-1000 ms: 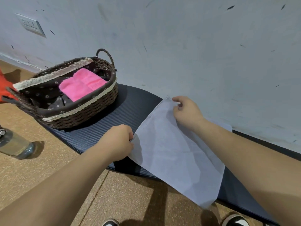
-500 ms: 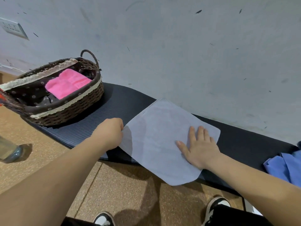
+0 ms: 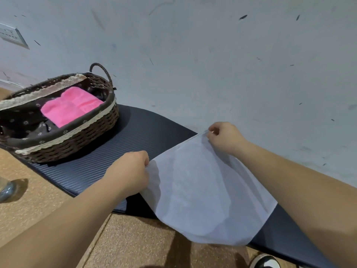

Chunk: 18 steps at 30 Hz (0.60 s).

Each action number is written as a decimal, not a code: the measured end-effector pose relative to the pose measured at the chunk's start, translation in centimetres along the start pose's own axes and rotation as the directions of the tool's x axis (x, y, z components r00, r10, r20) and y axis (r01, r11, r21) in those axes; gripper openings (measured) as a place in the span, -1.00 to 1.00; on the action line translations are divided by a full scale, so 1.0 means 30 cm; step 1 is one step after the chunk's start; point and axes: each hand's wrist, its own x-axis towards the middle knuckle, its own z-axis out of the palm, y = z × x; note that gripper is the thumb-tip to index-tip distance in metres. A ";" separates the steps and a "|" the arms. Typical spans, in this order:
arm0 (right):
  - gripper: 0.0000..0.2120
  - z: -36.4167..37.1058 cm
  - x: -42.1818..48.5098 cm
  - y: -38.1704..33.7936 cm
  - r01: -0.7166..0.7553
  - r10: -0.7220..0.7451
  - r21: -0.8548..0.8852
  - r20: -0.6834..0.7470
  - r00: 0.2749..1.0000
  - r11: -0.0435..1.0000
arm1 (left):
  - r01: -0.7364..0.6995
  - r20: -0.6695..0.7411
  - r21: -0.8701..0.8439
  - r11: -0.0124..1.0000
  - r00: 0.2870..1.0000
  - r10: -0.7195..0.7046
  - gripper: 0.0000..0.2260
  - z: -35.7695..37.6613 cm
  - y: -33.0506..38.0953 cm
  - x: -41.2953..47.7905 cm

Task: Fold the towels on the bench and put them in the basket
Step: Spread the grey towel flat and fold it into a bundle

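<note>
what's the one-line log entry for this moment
stage: folding white towel | left hand: grips near corner | right hand: pinches far corner | basket: pink towel inside

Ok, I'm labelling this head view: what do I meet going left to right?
Clear bottle at the edge → brown wicker basket holding a folded pink towel → left hand → thin white towel. The right hand overlaps that towel, so I leave it out.
</note>
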 end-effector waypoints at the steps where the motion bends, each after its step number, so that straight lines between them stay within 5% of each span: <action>1: -0.83 0.021 0.028 0.009 -0.019 0.018 -0.005 -0.010 1.000 1.000 | -0.005 0.002 -0.009 1.000 1.000 0.005 -0.86 0.002 -0.007 0.001; 11: -0.92 0.093 0.056 0.042 0.013 -0.011 0.011 -0.152 0.988 1.000 | 0.024 0.024 -0.020 1.000 0.999 -0.023 -0.88 0.009 -0.012 -0.008; 18: -0.91 0.091 0.070 0.050 -0.036 0.039 0.035 -0.091 0.995 0.999 | 0.028 -0.001 -0.065 0.998 1.000 -0.028 -0.84 -0.008 -0.009 -0.031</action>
